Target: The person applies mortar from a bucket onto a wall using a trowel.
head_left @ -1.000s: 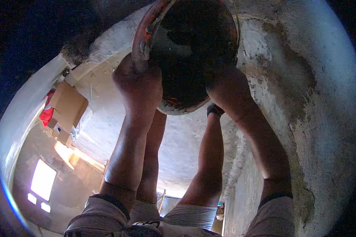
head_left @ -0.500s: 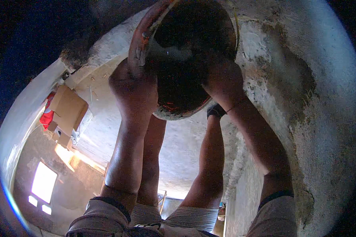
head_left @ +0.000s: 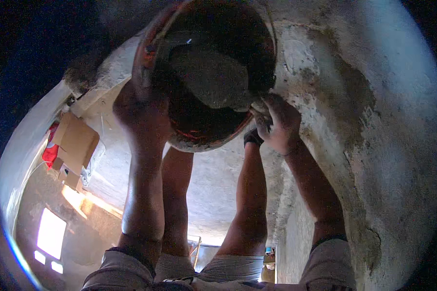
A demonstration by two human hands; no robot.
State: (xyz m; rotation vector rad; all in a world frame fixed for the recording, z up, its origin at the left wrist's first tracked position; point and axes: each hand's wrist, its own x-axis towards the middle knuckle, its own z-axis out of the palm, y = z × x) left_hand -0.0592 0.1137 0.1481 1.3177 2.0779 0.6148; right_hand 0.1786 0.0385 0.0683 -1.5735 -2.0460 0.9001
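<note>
A round, deep pan (head_left: pixel 199 140) is held up before me, its inside very dark and its rim worn, with reddish patches. My left hand (head_left: pixel 143 109) is closed round the pan's left rim. Close to the lower right rim, my right hand (head_left: pixel 279 121) is closed, thumb and fingers pinching the narrow end of a flat grey piece (head_left: pixel 209 75). This piece has a broad rounded shape, extends across the pan's opening and looks coated or rough. Shadow hides its exact kind and the pan's contents.
A rough, stained wall (head_left: pixel 393 160) rises close on my right. My bare legs stand below the pan on a pale floor (head_left: pixel 211 184). At the left are an open cardboard box (head_left: pixel 76 140), a red item (head_left: pixel 50 154) and a bright window (head_left: pixel 51 233).
My right hand has come out from inside the pan to its lower right rim, and the grey piece now shows broadly. The pan and my left hand have shifted left in view.
</note>
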